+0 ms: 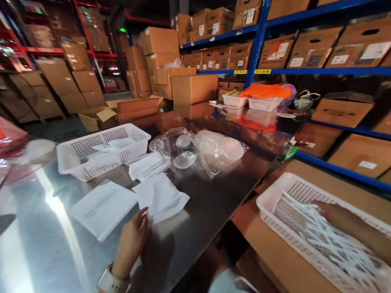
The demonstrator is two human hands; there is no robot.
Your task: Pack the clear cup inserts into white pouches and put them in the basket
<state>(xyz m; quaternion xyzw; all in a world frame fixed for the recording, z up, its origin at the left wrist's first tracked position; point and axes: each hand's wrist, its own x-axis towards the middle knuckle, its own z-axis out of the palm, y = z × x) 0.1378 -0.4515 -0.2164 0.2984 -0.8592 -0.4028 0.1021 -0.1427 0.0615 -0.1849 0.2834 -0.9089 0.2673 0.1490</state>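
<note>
My left hand (133, 236), with a pale watch on its wrist, rests low over the metal table. Its fingers are curled together, the tips at the left edge of a stack of thin white packets (161, 198); whether they pinch anything is hidden. Left of it lies a flat white packet (104, 209) with faint grey print. My right hand (328, 212) reaches into a white perforated basket (274, 193) at the lower right. Its blurred fingers touch the heap of white strip-like packets (326, 234) inside. What it grips, if anything, does not show.
Another white basket (72, 160) holds white items on the metal table (43, 237). Beside it are folded white packets (147, 166) and clear plastic bags with rounded pieces (218, 150). Small trays with orange cloth (264, 91) sit farther back. Blue shelving (258, 54) with cartons stands right.
</note>
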